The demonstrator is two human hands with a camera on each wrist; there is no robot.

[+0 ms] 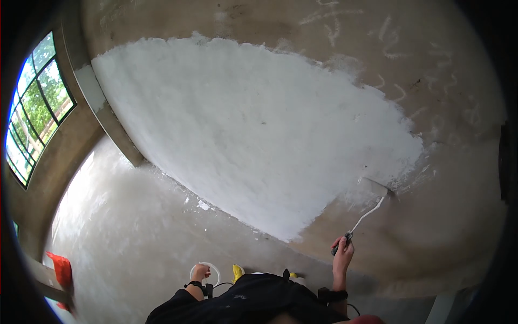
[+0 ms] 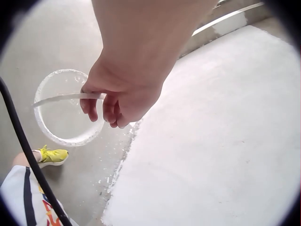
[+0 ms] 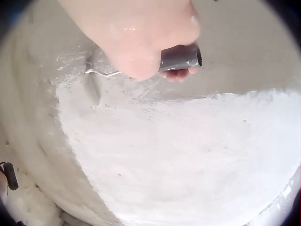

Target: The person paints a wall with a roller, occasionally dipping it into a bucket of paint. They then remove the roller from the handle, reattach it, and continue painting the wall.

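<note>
My right hand (image 1: 343,254) grips the dark handle (image 3: 178,58) of a paint roller (image 1: 374,187). A bent, paint-covered wire frame runs from the handle to the roller's sleeve. The sleeve lies against the wall at the lower right border of a large white painted area (image 1: 243,119). Low by my body, my left hand (image 2: 124,96) has its fingers curled round the thin bail handle (image 2: 61,97) of a white bucket (image 2: 75,141). Paint spots the bucket's rim, and my hand hides part of its opening.
Bare brown wall (image 1: 431,232) surrounds the white area, with chalk-like marks (image 1: 391,40) above. White drips (image 1: 203,205) dot the grey floor (image 1: 162,227) along the wall's foot. A pillar (image 1: 100,102) and a window (image 1: 40,102) stand left, near an orange-red object (image 1: 61,270). A yellow shoe (image 2: 54,155) is beside the bucket.
</note>
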